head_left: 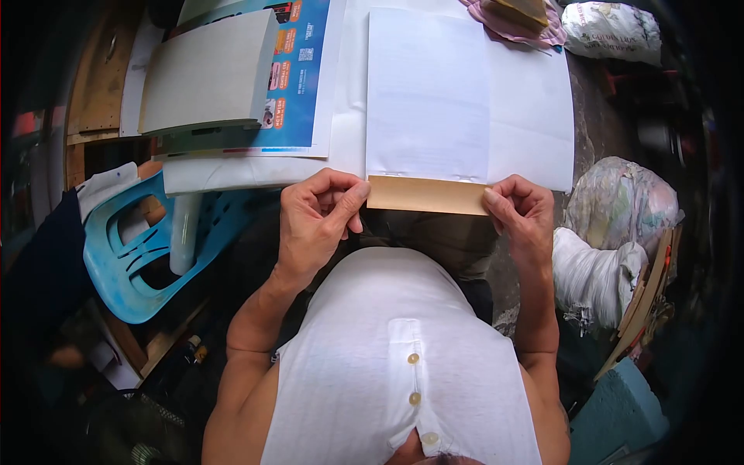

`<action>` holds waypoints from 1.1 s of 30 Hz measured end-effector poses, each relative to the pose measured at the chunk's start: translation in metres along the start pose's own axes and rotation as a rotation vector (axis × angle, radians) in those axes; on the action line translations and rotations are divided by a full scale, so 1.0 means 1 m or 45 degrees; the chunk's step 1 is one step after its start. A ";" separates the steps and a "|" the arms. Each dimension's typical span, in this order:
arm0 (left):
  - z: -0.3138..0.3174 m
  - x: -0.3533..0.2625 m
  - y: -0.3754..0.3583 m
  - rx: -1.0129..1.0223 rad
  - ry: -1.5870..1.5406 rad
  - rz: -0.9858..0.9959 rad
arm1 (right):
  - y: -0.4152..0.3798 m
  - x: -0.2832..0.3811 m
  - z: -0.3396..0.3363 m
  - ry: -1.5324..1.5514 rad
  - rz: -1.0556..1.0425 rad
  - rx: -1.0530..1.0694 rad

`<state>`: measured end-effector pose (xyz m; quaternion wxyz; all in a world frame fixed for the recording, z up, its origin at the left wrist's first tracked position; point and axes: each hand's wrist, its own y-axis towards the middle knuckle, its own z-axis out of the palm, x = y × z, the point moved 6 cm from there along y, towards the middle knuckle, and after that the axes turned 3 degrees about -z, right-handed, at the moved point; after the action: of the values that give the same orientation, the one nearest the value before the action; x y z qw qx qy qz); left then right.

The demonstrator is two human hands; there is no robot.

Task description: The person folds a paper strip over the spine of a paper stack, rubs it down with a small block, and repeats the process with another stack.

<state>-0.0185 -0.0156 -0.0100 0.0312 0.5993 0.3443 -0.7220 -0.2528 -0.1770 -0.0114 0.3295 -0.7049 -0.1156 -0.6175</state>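
Observation:
A white sheet or thin pad of paper lies lengthwise before me, its near end at the table edge. Along that end runs a brown paper strip, which juts out past the table toward my body. My left hand is closed, thumb and fingers pinched at the strip's left end. At the right end, my right hand pinches the strip's corner, thumb on top. The fingertips under the strip are hidden.
Left on the white-covered table sits a stack of blank sheets over a blue printed poster. A pink cloth lies at the back. Below left stands a blue plastic chair; plastic bags crowd the right.

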 end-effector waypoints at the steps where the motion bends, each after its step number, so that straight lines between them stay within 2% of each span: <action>1: 0.000 -0.001 0.000 -0.009 0.006 -0.010 | 0.000 0.001 0.000 -0.001 -0.004 -0.001; 33: 0.002 -0.009 0.004 -0.138 0.107 -0.028 | 0.002 0.004 0.005 -0.065 0.133 -0.105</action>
<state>-0.0163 -0.0229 -0.0038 0.0410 0.6226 0.3905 -0.6769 -0.2468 -0.1762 -0.0086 0.3288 -0.7386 -0.0615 -0.5854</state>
